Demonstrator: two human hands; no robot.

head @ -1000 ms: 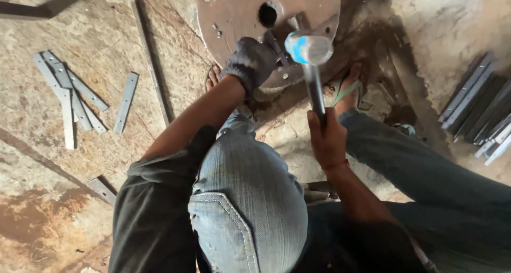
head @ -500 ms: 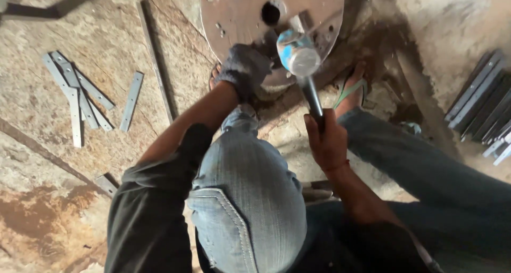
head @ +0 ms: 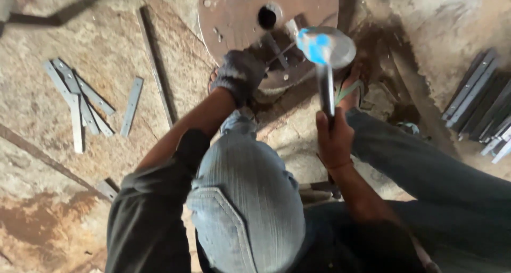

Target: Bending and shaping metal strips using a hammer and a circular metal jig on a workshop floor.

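Note:
My right hand (head: pixel 334 140) grips the dark handle of a hammer (head: pixel 326 49), whose shiny head with a blue patch is raised and blurred over the right part of a round rusty steel disc (head: pixel 229 12). My left hand (head: pixel 239 77), in a grey glove, rests on the disc's near edge and holds a thin metal piece (head: pixel 277 49) against it. The disc has a round hole (head: pixel 267 17) near its middle. My bent knee in blue jeans (head: pixel 250 198) fills the lower centre.
Several flat grey metal strips (head: pixel 80 100) lie on the stone floor at left, with a long dark bar (head: pixel 155 65) beside them. A stack of metal strips (head: pixel 481 108) lies at the right edge. My sandalled foot (head: pixel 354 87) sits next to the disc.
The hammer head has risen off the disc and swung right, now blurred in the air. My gloved left hand stays on the disc's edge.

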